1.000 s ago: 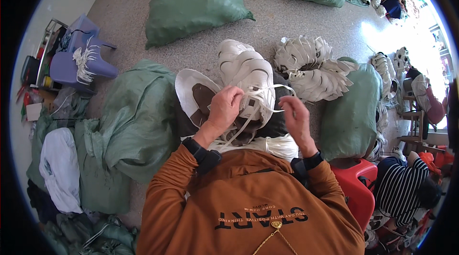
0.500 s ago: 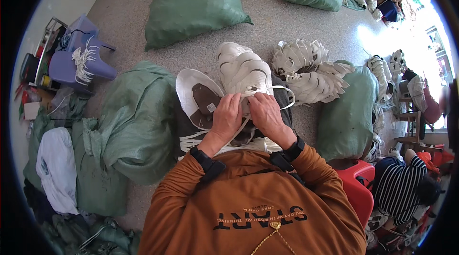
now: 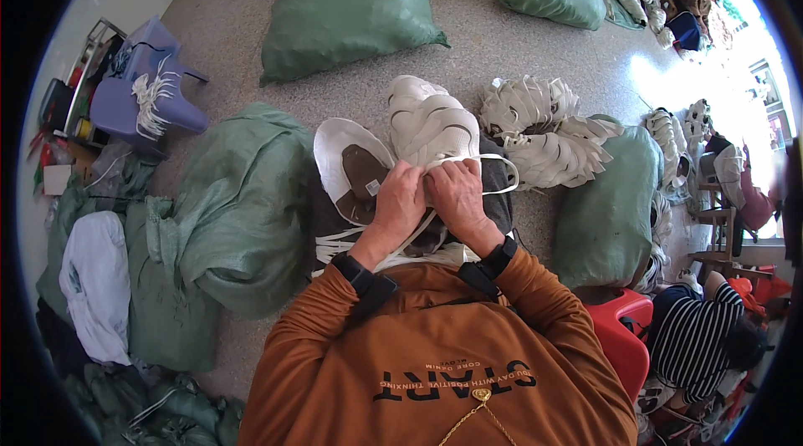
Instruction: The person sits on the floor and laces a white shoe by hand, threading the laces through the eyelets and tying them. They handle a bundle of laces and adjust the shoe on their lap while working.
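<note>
A nested stack of white shoe uppers [image 3: 431, 120] lies in front of me, with toes pointing away. Both hands are at the lacing of the nearest upper. My left hand [image 3: 401, 197] has its fingers pinched on the white shoelace [image 3: 516, 175]. Close beside it, my right hand [image 3: 456, 193] is also closed on the lace, fingers bent down and tips hidden. One lace loop sticks out to the right, and a strand hangs between my wrists. To the left rests a white upper with a brown lining [image 3: 361, 178]. Dark cloth [image 3: 498, 208] shows underneath.
Fanned rows of white uppers [image 3: 556, 153] lie on the floor at right, near a green sack [image 3: 606, 212]. Another green sack [image 3: 242, 212] bulges at left; one [image 3: 351, 15] lies ahead. A purple stool [image 3: 138, 107] stands far left. Behind right, a person in stripes [image 3: 698, 337] bends beside a red stool [image 3: 623, 329].
My hands have drawn closer together over the lacing, the right one shifting slightly left and turning knuckles up. The whole view has shifted slightly.
</note>
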Demonstrator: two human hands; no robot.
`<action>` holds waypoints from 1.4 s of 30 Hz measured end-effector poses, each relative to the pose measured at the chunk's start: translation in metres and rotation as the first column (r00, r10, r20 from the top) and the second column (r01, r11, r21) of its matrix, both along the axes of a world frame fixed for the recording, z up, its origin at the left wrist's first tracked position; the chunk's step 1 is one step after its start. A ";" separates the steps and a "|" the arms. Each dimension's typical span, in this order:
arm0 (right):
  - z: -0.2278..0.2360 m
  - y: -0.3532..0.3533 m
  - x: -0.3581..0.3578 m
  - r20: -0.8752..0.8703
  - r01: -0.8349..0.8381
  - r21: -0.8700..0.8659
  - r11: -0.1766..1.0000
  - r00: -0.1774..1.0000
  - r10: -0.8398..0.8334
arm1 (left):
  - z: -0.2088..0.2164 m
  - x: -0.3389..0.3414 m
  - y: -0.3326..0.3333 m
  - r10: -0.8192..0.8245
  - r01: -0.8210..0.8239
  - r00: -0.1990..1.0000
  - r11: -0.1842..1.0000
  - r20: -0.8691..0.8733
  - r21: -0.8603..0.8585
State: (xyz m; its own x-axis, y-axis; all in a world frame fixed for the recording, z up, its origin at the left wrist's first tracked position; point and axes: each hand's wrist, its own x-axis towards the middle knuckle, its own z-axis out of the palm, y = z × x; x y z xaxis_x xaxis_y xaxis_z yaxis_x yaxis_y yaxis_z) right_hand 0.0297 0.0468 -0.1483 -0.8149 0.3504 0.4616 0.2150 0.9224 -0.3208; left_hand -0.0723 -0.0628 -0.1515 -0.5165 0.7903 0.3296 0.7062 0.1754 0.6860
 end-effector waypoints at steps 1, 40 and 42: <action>-0.001 0.000 -0.001 -0.007 0.009 -0.006 1.000 1.000 -0.009 | -0.001 -0.003 0.001 -0.005 0.004 1.000 1.000 0.028 0.030; 0.011 0.030 0.054 0.033 -0.030 -0.573 0.819 0.998 0.060 | 0.028 -0.037 0.009 -0.380 0.387 0.891 0.922 0.250 0.022; 0.009 0.030 0.052 0.037 -0.016 -0.601 0.799 0.998 0.048 | 0.027 -0.038 0.009 -0.382 0.387 0.881 0.921 0.279 0.038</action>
State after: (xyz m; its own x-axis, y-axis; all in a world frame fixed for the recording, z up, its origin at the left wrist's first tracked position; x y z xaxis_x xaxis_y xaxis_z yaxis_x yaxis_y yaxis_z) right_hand 0.0822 0.0772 -0.1396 -0.8461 0.5177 0.1273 0.2186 0.5547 -0.8028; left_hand -0.1099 -0.0536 -0.1249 -0.2388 0.9498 0.2023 0.5037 -0.0570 0.8620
